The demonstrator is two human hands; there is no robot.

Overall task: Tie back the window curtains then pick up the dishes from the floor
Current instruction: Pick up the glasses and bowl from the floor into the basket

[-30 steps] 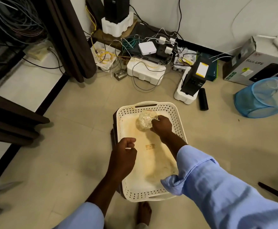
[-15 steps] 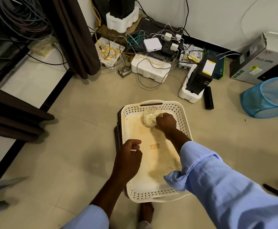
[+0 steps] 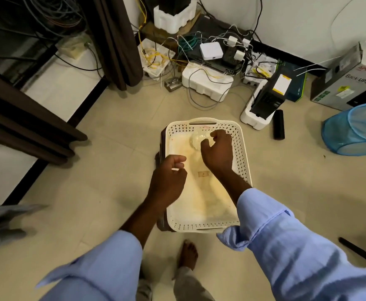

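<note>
On the floor (image 3: 95,192), centre: perforated tray (image 3: 241,168). In its far end: glass bowl (image 3: 196,140), just left of the right hand (image 3: 217,152). Over the tray's left rim: left hand (image 3: 169,181). Behind the tray, along the wall: tangle of cables (image 3: 201,81) and foam blocks (image 3: 206,82). Far left: curtain (image 3: 116,40). Far right: mesh basket (image 3: 355,129), with a cardboard box (image 3: 347,83) behind it.
</note>
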